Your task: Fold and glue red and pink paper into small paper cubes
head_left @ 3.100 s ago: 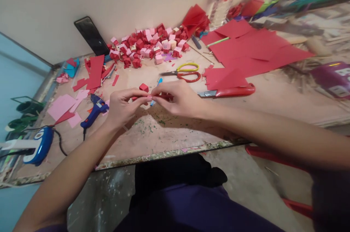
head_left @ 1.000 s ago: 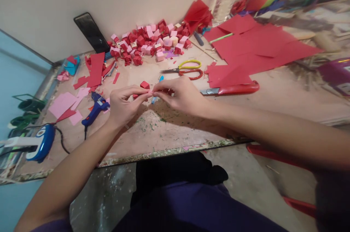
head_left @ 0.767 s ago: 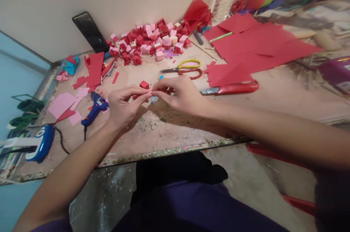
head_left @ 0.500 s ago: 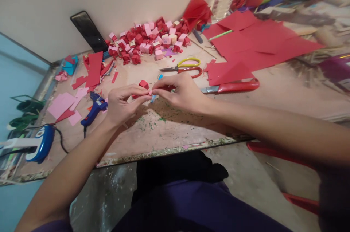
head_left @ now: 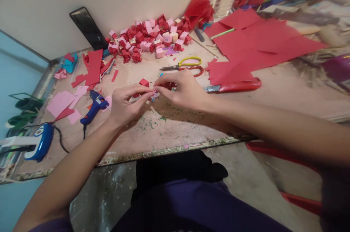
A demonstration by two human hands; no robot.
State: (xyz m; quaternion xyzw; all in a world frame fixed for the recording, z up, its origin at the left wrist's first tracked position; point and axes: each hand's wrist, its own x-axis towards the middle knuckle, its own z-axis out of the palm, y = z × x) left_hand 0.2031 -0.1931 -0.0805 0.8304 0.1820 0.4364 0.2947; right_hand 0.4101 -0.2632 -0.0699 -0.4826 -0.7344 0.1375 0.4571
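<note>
My left hand and my right hand meet over the middle of the table, fingertips touching. Both pinch a small piece of pink paper between thumb and fingers; its exact shape is mostly covered by the fingertips. Just behind my left fingers sits a small red paper cube. Scissors with one yellow and one red handle lie beyond my right hand. To the left of my left hand rests a blue glue gun.
Many red and pink paper cubes are heaped by the wall, next to a leaning phone. Red paper sheets and a red utility knife lie on the right. Pink paper scraps and a blue stand are on the left.
Both hands have shifted very slightly right, still pinching together. The pink piece between the fingertips looks turned or bent a little. The things on the table have stayed put.
</note>
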